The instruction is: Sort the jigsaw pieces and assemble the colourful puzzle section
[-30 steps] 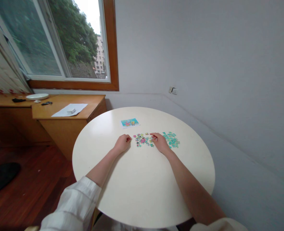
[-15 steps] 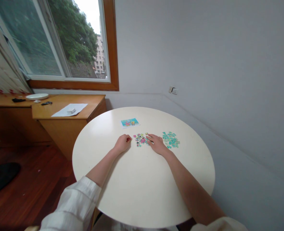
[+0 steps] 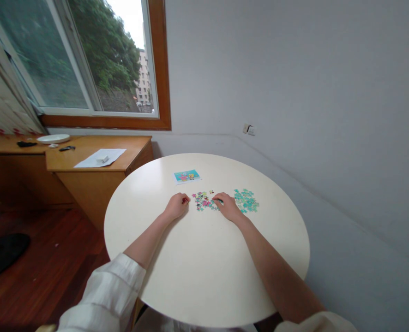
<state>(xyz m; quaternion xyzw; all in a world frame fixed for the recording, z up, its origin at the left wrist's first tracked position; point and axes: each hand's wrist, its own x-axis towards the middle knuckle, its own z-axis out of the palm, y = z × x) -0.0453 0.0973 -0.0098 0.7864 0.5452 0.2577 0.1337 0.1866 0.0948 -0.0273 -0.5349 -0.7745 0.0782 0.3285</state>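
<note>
A cluster of multicoloured jigsaw puzzle pieces (image 3: pixel 201 201), pink, yellow and green among them, lies loose on the round white table (image 3: pixel 204 267). Left of this cluster, my left hand (image 3: pixel 177 206) rests on the table with its fingers curled closed; a small dark-red spot shows inside them, too small to name. My right hand (image 3: pixel 228 206) is at the cluster's right side, thumb and fingers drawn together over the pieces. Whatever is between those fingertips is hidden. Just beyond the cluster sits a single puzzle piece (image 3: pixel 211 192). Teal puzzle pieces (image 3: pixel 246 201) form a separate pile right of my right hand.
A teal picture card (image 3: pixel 187 176) with cartoon figures lies farther back on the table. To the left stands a wooden desk (image 3: pixel 138 152) with a paper sheet (image 3: pixel 112 154), a small white box (image 3: pixel 102 159) and a white plate (image 3: pixel 54 139). A wall borders the right side.
My right hand's fingers have drawn back and together from a more spread pose, uncovering some pieces and the single one beyond. My left hand has stayed put.
</note>
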